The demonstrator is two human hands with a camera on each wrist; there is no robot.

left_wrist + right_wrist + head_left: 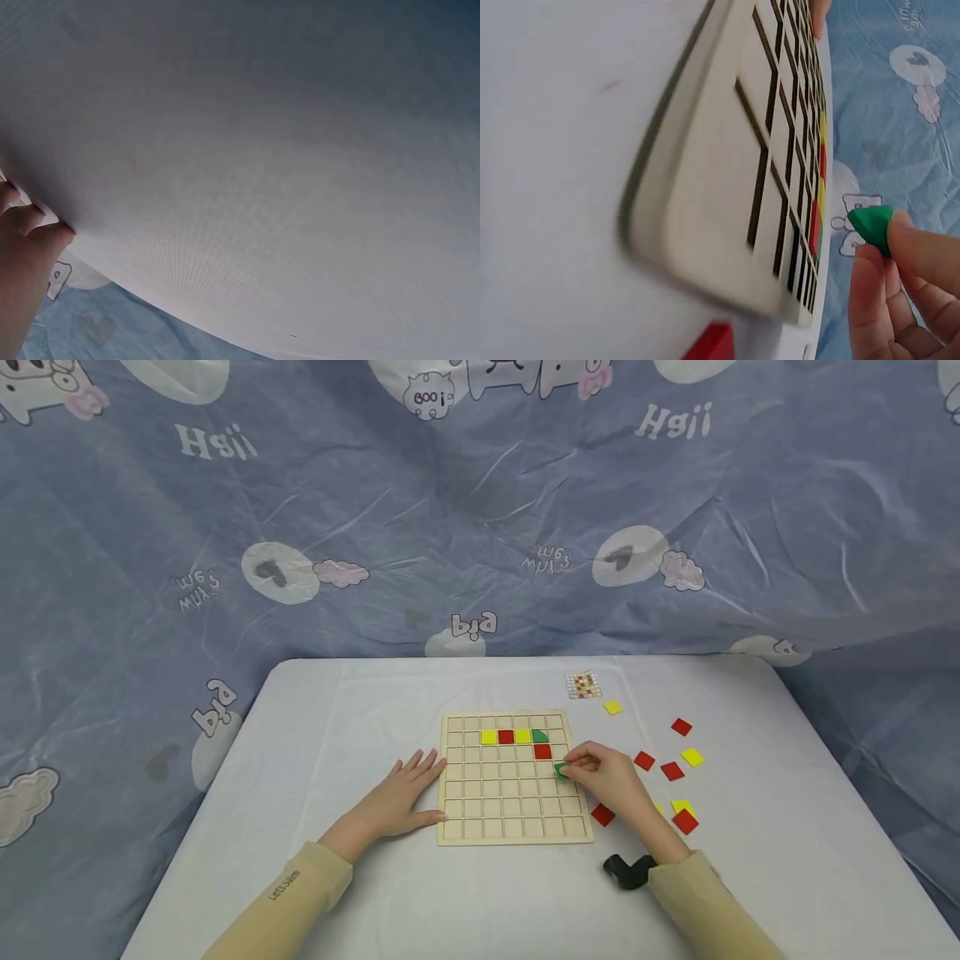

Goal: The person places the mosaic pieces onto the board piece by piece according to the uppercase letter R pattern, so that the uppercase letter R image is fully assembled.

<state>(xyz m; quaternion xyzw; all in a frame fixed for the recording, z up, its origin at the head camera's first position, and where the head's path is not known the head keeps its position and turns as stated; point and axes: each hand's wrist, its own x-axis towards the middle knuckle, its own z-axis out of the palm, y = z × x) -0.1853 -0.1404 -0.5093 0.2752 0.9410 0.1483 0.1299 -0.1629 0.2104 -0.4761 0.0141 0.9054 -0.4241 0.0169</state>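
A wooden grid board (495, 810) lies on the table, with yellow, red and green pieces in a row near its top and a red tile (542, 752) one row below. My right hand (611, 781) pinches a green piece (561, 768) over the board's right side; the right wrist view shows the green piece (873, 227) between thumb and fingertips of the right hand (907, 289). The left hand (397, 797) has its fingers spread, fingertips touching the board's left edge. In the left wrist view, the fingers of the left hand (30, 255) show at the left edge.
Loose red tiles (643, 761) and yellow tiles (692, 757) are scattered right of the board. A small patterned card (583, 685) lies behind it. Near the right sleeve is a black object (627, 872). A patterned blue cloth (450, 527) hangs behind the table.
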